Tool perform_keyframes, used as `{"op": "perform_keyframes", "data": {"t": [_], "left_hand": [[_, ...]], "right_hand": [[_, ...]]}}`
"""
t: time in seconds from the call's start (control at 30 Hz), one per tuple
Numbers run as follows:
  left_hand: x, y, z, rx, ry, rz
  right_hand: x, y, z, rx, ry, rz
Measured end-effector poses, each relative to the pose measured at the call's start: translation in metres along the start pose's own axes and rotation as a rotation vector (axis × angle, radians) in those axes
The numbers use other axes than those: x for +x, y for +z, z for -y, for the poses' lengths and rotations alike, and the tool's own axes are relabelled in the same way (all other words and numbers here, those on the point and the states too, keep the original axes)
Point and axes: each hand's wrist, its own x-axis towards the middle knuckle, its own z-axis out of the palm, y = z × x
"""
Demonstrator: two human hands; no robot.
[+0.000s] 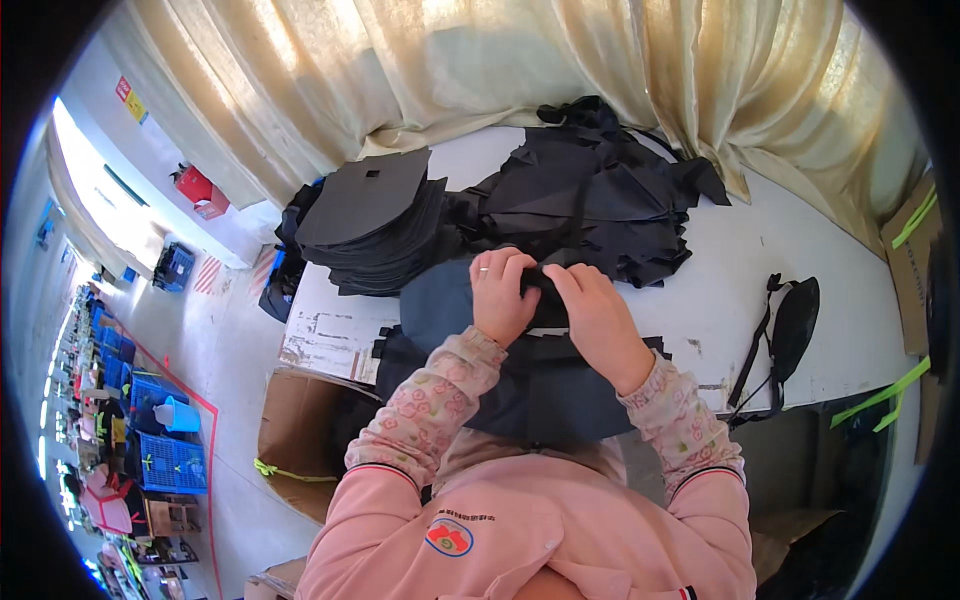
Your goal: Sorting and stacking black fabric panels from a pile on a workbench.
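Head view: I see both hands, left hand (500,298) and right hand (597,320), fingers pinching a dark navy fabric bag piece (440,295) at the white counter's (730,290) near edge.

cut panel stack (375,215) left of fabric heap (590,195), pouch (790,330) right

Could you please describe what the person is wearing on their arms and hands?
Both arms are in pale pink oversleeves with a small floral print, worn over a plain pink top with dark-striped cuffs. The left hand is bare with a thin ring on one finger; the right hand is bare, with no ring visible.
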Motion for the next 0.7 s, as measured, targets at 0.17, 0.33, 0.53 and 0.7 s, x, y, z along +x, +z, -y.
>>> {"op": "perform_keyframes", "data": {"t": [0.17,0.33,0.53,0.7], "left_hand": [[-0.001,-0.024,0.009,0.106,0.069,0.008],[-0.005,-0.042,0.028,0.233,-0.001,0.019],[-0.025,-0.053,-0.015,0.066,0.094,0.131],[-0.028,-0.044,-0.019,-0.114,0.182,-0.021]], "right_hand": [[-0.022,-0.007,-0.016,-0.314,-0.041,0.035],[-0.027,-0.015,-0.004,-0.387,-0.035,0.083],[-0.014,0.006,0.012,-0.167,-0.116,-0.010],[-0.020,0.005,0.036,0.023,-0.040,0.090]]}}
